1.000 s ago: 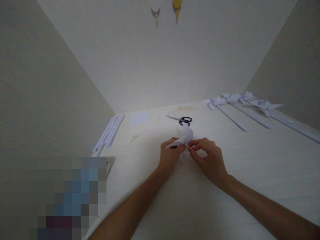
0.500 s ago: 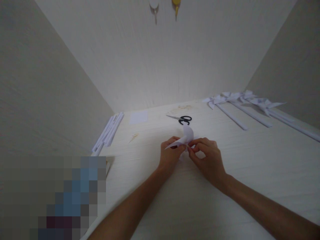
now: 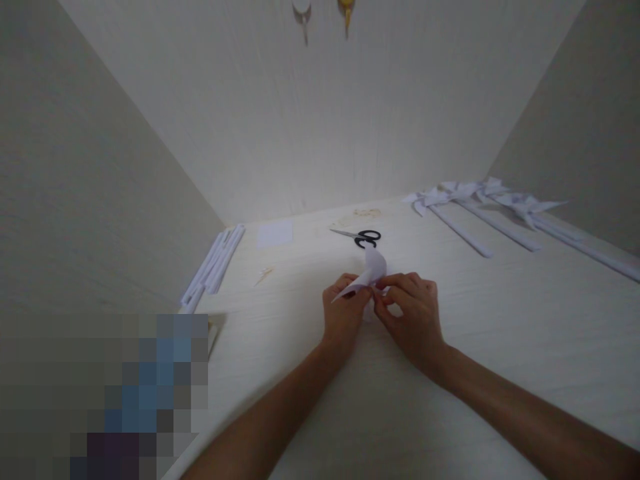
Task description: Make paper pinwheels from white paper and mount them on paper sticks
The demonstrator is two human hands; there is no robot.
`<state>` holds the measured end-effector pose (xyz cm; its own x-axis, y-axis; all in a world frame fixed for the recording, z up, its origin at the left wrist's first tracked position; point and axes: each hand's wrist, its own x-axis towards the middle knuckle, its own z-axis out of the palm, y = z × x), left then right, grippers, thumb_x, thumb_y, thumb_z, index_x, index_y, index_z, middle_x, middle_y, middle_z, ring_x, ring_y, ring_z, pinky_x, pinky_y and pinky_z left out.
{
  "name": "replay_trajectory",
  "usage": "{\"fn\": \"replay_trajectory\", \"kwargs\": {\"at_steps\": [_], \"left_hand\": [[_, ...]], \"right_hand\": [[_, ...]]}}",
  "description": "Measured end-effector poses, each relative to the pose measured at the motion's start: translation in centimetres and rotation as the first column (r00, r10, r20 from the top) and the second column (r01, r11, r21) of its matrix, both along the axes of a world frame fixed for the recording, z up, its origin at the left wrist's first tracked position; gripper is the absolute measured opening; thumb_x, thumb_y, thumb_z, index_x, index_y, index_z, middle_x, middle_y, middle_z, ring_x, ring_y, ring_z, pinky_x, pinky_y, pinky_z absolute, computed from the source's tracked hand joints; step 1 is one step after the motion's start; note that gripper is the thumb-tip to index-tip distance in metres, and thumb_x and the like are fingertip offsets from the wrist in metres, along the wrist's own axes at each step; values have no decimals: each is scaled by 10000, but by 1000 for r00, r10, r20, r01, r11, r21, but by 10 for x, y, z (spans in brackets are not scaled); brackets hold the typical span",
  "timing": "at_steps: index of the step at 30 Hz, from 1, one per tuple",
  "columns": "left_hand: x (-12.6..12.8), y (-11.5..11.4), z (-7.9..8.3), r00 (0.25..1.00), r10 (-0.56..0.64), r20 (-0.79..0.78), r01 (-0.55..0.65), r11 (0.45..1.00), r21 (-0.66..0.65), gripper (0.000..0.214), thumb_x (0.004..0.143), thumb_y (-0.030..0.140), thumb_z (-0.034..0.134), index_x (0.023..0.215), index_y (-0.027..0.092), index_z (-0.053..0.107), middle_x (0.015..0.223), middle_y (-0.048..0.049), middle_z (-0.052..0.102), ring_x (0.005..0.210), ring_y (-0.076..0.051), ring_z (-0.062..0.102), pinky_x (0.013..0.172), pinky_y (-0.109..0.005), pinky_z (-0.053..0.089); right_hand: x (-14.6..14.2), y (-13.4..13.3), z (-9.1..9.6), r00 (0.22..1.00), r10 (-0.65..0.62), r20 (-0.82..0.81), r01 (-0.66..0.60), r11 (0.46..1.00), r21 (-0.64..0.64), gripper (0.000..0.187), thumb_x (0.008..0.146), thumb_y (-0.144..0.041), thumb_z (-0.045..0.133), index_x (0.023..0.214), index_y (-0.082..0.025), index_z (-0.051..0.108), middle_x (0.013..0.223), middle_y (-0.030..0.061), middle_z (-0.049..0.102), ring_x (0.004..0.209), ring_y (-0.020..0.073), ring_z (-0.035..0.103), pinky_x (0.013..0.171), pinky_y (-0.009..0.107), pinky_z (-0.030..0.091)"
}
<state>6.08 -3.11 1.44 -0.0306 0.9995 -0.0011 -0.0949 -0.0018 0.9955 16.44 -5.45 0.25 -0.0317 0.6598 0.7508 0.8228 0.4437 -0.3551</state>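
A white paper pinwheel (image 3: 374, 267) with curled blades is held up between my two hands over the middle of the table. My left hand (image 3: 345, 308) is closed on its left side, the thumb lying near the centre. Fingers of my right hand (image 3: 411, 310) pinch at the right of the centre; whatever small thing may be between them is hidden. Just beyond the pinwheel lie black-handled scissors (image 3: 364, 236), blades pointing left.
Several finished paper pinwheels on sticks (image 3: 465, 195) lie at the back right. Rolled paper sticks (image 3: 214, 263) are at the left, near a square paper sheet (image 3: 275, 234) and a few toothpicks (image 3: 265, 273). Small scraps (image 3: 367, 213) lie by the back wall (image 3: 350, 120). Two hooks (image 3: 347, 17) hang above.
Both hands stay on the pinwheel, with the right fingers shifting slightly at its centre. The whole view has moved a little.
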Motion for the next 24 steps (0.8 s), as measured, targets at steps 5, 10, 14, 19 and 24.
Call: {"fn": "replay_trajectory", "kwargs": {"at_steps": [5, 10, 14, 19, 24], "left_hand": [[2, -2, 0, 999, 32, 14, -32, 999, -3, 20, 549, 163, 550, 548, 143, 550, 495, 53, 478, 490, -65, 398, 476, -200, 311], [3, -2, 0, 998, 41, 38, -40, 999, -33, 20, 540, 160, 559, 550, 148, 546, 505, 54, 490, 495, -67, 410, 484, -202, 323], [3, -2, 0, 998, 51, 36, -49, 998, -40, 24, 541, 157, 550, 537, 152, 527, 486, 61, 459, 476, -63, 389, 468, -201, 314], [1, -2, -5, 999, 32, 27, -31, 999, -24, 28, 548, 162, 556, 558, 153, 531, 492, 57, 461, 479, -66, 397, 466, -202, 311], [1, -2, -6, 999, 41, 27, -40, 999, -14, 24, 557, 153, 555, 570, 148, 535, 497, 55, 459, 482, -62, 395, 464, -196, 305]], "right_hand": [[1, 1, -1, 1000, -4, 13, 3, 1000, 18, 192, 703, -152, 547, 538, -203, 465, 758, -7, 638, 701, 164, 507, 643, 334, 277], [2, 1, -1, 1000, 3, 28, -4, 999, 41, 180, 701, -147, 564, 564, -205, 463, 770, 0, 641, 715, 172, 515, 647, 339, 292], [2, 0, 0, 1000, 13, -15, -13, 1000, 18, 203, 687, -145, 583, 539, -198, 454, 798, 1, 648, 730, 174, 530, 657, 346, 304], [1, 0, 2, 993, 53, -104, -55, 998, -22, 218, 672, -133, 580, 511, -191, 446, 787, 13, 641, 739, 173, 544, 672, 347, 337], [1, 1, 4, 982, 78, -170, -89, 994, -58, 221, 670, -136, 564, 494, -192, 442, 776, 24, 635, 731, 176, 552, 673, 352, 365]]}}
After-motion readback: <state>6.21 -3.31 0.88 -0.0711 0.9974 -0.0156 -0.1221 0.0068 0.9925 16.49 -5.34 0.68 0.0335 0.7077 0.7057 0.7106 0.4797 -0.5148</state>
